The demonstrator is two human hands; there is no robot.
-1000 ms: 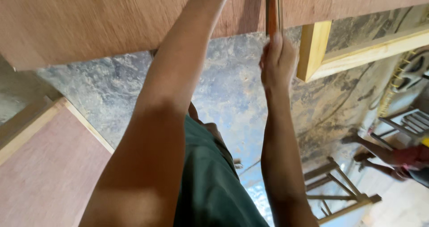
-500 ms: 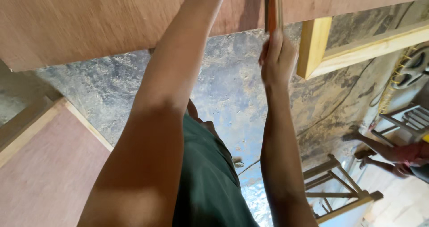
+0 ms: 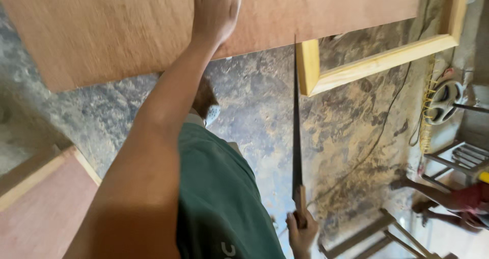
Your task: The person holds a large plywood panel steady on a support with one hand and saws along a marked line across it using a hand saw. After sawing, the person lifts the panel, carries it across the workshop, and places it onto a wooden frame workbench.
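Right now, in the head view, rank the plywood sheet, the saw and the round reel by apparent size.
1. plywood sheet, largest by far.
2. saw, long but thin.
3. reel, smallest; it lies farther off, so its true size is unsure.

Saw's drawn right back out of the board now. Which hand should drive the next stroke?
The right. The right hand grips the handle of the handsaw, whose blade lines up with the edge of the plywood board. The left hand lies flat on the board, pinning it, so it is best kept there.
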